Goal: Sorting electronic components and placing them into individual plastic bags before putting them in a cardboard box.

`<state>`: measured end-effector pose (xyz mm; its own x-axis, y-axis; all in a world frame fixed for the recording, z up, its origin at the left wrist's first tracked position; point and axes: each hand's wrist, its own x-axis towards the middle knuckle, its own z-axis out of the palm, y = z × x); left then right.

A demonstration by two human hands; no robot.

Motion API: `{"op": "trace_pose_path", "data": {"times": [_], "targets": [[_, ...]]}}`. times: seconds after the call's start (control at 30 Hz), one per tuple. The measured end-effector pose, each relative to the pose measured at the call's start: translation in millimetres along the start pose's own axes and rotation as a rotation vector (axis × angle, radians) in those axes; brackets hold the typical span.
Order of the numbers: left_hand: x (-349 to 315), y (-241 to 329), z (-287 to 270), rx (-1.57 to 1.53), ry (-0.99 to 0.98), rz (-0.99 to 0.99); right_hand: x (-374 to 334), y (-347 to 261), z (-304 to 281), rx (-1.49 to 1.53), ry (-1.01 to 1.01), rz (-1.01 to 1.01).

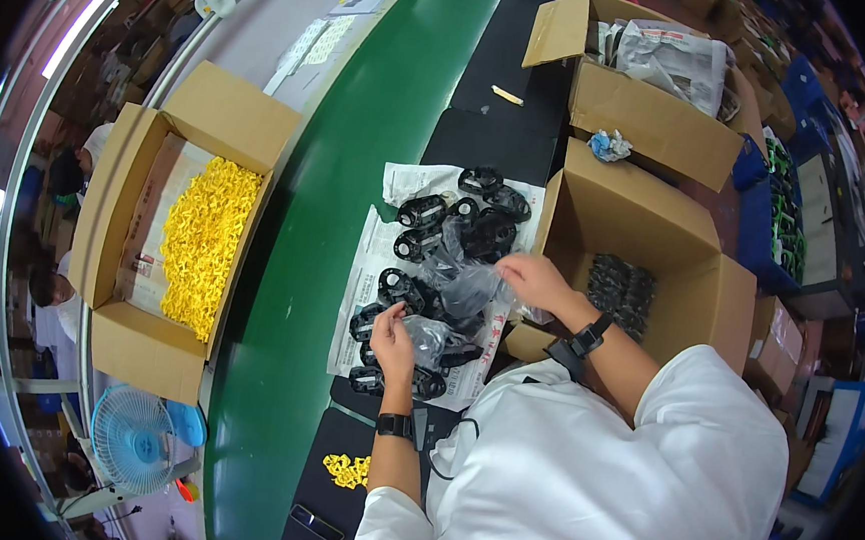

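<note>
Several black plastic parts [422, 210] with round openings lie on a newspaper sheet [361, 265] in front of me. Clear plastic bags [467, 284] spread over the middle of the pile. My right hand [537, 280] pinches the edge of one bag at the right side of the pile. Over the lower left parts, my left hand [393, 346] has its fingers curled, with the fingertips close together next to a black part [398, 286]. What those fingertips hold, if anything, is too small to make out.
An open carton [648, 200] with bagged black parts stands right. Behind it is another carton [654, 120] holding newspaper. Across the green strip [284, 320] sits a carton [116, 208] of yellow pieces. Yellow pieces [345, 470], a dark phone-like object [316, 524] and a blue fan [145, 441] are nearer.
</note>
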<state>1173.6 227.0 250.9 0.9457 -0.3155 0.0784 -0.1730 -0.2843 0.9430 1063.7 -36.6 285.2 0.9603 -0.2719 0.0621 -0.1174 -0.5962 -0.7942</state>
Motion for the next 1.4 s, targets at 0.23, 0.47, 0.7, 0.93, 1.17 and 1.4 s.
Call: {"op": "trace_pose_path", "data": {"times": [0.23, 0.47, 0.7, 0.93, 1.17, 1.4], "targets": [[-17, 22, 37, 0.476, -0.657, 0.547, 18, 20, -24, 0.62, 0.59, 0.266], [-23, -14, 81, 0.863, -0.821, 0.505, 30, 27, -59, 0.164, 0.653, 0.234], [-19, -22, 75, 1.004, -0.767, 0.524, 48, 27, -47, -0.377, -0.021, 0.557], [-20, -4, 56, 0.852, -0.638, 0.349, 65, 62, -17, -0.615, -0.292, 0.478], [-21, -11, 52, 0.856, -0.666, 0.289, 68, 33, -32, 0.025, 0.45, 0.04], [-20, -6, 58, 0.958, -0.8, 0.236, 52, -13, -15, 0.073, -0.017, 0.112]]}}
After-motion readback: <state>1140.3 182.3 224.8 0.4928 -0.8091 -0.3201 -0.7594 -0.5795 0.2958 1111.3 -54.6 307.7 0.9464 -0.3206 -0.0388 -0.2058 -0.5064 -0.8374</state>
